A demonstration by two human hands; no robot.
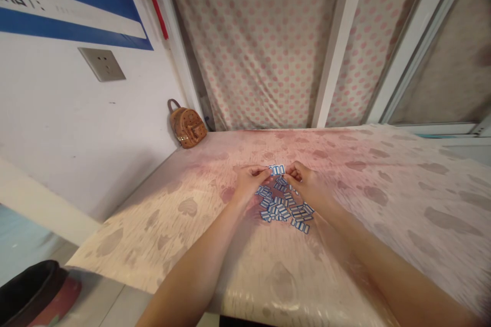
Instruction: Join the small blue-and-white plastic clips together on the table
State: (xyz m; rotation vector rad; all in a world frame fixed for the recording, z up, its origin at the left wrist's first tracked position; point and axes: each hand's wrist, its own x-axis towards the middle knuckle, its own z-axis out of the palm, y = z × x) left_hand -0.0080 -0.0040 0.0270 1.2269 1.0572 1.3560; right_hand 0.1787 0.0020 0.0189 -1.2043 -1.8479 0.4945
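A short strip of blue-bordered white labels (276,169) is stretched between my two hands, raised a little above the table. My left hand (251,180) pinches its left end between thumb and fingers. At the other end, the fingertips of my right hand (301,178) are closed on the strip's right edge. Just below and nearer to me lies a loose pile of similar blue-and-white label pieces (282,208), several of them overlapping. Part of the pile is hidden behind my hands.
The table (184,240) has a patterned, glossy cover. A small brown backpack (187,125) leans at the wall in the back left corner. Behind the table hangs a dotted curtain (261,46). A dark and red bin-like container (38,294) stands at the lower left.
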